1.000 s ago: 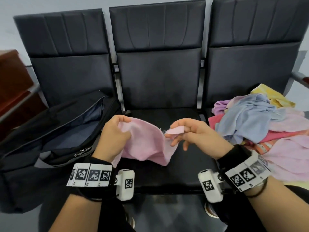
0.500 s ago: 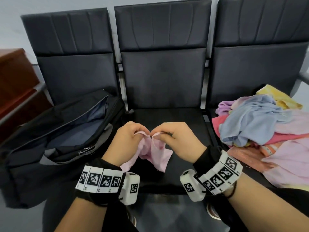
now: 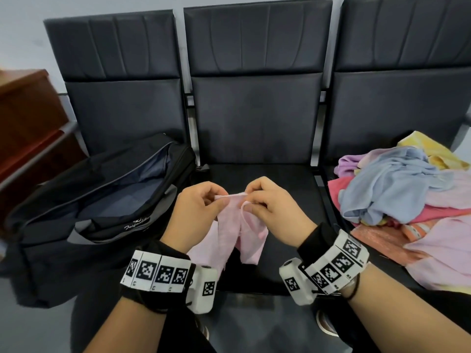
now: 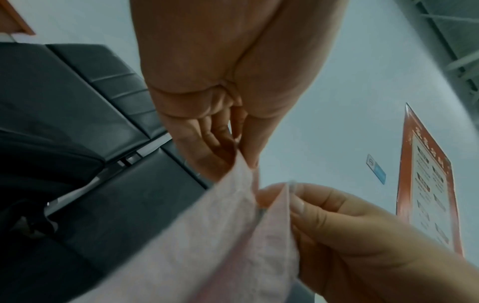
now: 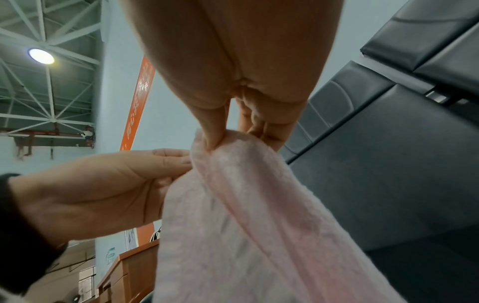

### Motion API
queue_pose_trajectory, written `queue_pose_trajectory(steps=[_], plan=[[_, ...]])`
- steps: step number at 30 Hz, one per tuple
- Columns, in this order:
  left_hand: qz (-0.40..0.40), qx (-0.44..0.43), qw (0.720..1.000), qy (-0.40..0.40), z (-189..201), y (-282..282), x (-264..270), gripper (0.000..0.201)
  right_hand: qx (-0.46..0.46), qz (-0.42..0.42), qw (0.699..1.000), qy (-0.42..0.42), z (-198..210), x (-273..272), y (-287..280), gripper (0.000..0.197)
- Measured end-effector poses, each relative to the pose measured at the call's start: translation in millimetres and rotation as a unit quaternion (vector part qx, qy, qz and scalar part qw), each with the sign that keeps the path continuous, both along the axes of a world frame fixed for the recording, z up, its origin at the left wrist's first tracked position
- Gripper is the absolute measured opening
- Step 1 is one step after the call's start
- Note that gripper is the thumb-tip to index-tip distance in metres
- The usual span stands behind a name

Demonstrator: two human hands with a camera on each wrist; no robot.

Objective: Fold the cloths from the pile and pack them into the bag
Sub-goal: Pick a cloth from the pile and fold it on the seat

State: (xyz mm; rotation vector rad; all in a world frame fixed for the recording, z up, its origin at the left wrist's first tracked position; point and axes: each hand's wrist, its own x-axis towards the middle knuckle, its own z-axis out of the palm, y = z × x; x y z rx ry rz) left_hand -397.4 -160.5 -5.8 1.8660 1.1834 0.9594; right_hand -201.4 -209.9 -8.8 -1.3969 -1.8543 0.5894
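Pinching the top edge of a pink cloth [image 3: 239, 230], the left hand [image 3: 197, 212] and the right hand [image 3: 274, 207] sit almost together above the middle seat [image 3: 288, 179], fingers and thumbs curled onto the fabric while the rest of it hangs slack below them. The left wrist view shows two layers of the cloth meeting between the fingertips [image 4: 249, 151], so the step in hand looks like bringing corners together for a fold. Next, I judge, one hand must take over both corners so the other can slide down, pull the hanging part straight and make the second fold. To the left of the hands lies the open black bag [image 3: 109, 200], its mouth facing up and near enough to reach. To their right, well apart, the pile of cloths [image 3: 397, 189] waits on the neighbouring seat, many pieces not yet folded.
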Motion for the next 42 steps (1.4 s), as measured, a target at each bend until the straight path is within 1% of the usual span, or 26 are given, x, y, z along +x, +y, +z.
queue_pose_trajectory(steps=[3, 5, 7, 9, 13, 16, 19, 21, 23, 26, 28, 29, 32, 35, 36, 37, 40, 42], plan=[[-0.010, -0.018, 0.999, -0.027, 2.1, -3.6, 3.4, 0.017, 0.003, 0.018, 1.000, -0.011, 1.3, -0.7, -3.1, 0.018], [-0.023, -0.033, 0.998, -0.046, 3.9, -7.0, 6.0, 0.012, 0.024, 0.028, 0.999, 0.013, 2.3, -2.4, -5.7, 0.019], [-0.028, -0.050, 0.996, -0.066, 5.6, -9.4, 8.5, 0.008, 0.036, 0.015, 0.998, 0.051, 3.1, -5.0, -7.0, 0.016], [-0.033, -0.060, 0.995, -0.073, 8.0, -11.3, 9.8, 0.009, 0.035, 0.001, 0.996, 0.083, 3.3, -6.9, -6.2, 0.010], [-0.067, -0.039, 0.996, -0.045, 12.0, -13.6, 7.1, 0.012, 0.023, -0.002, 0.996, 0.084, 3.1, -8.7, -5.1, 0.005], [-0.093, -0.040, 0.995, -0.023, 13.6, -14.7, 3.7, 0.016, 0.027, -0.009, 0.998, 0.054, 3.5, -11.3, -6.1, 0.003], [-0.117, -0.023, 0.993, 0.005, 14.5, -16.7, 2.2, 0.027, 0.044, -0.038, 0.998, 0.011, 4.1, -12.8, -6.9, 0.008], [-0.118, -0.010, 0.993, 0.021, 14.5, -17.7, 2.9, 0.028, 0.045, -0.051, 0.998, -0.003, 4.4, -13.2, -6.9, 0.012], [-0.108, -0.002, 0.994, 0.031, 14.1, -17.4, 4.4, 0.027, 0.039, -0.053, 0.998, -0.009, 4.7, -14.5, -6.5, 0.010], [-0.080, 0.029, 0.995, 0.044, 11.8, -16.7, 6.8, 0.022, 0.035, -0.038, 0.998, 0.031, 3.1, -14.5, -5.3, 0.009], [-0.062, 0.051, 0.996, 0.043, 10.6, -18.4, 7.7, 0.020, 0.023, -0.012, 0.997, 0.069, 0.3, -11.0, -5.4, 0.010], [-0.053, 0.062, 0.996, 0.038, 10.3, -19.7, 8.1, 0.019, 0.014, 0.002, 0.997, 0.071, -2.0, -7.8, -5.4, 0.009], [-0.018, 0.096, 0.995, 0.014, 11.2, -21.3, 7.2, 0.023, -0.035, 0.031, 0.999, 0.026, -15.6, 4.7, -3.2, 0.011], [0.008, 0.131, 0.991, -0.006, 16.4, -19.2, 4.2, 0.026, -0.075, 0.044, 0.996, -0.032, -36.1, 17.6, -1.0, 0.024], [0.019, 0.138, 0.990, -0.015, 18.4, -17.8, 2.9, 0.027, -0.090, 0.043, 0.994, -0.051, -43.5, 21.5, -0.3, 0.022], [0.031, 0.141, 0.989, -0.029, 20.5, -16.3, 1.1, 0.026, -0.106, 0.044, 0.991, -0.075, -50.1, 25.1, 0.0, 0.021], [0.074, 0.151, 0.983, -0.070, 27.0, -12.7, -4.0, 0.023, -0.139, 0.044, 0.978, -0.150, -69.4, 34.6, 0.5, 0.034], [0.097, 0.160, 0.978, -0.095, 32.4, -10.3, -9.1, 0.023, -0.164, 0.038, 0.968, -0.186, -78.4, 40.6, -0.5, 0.031]])
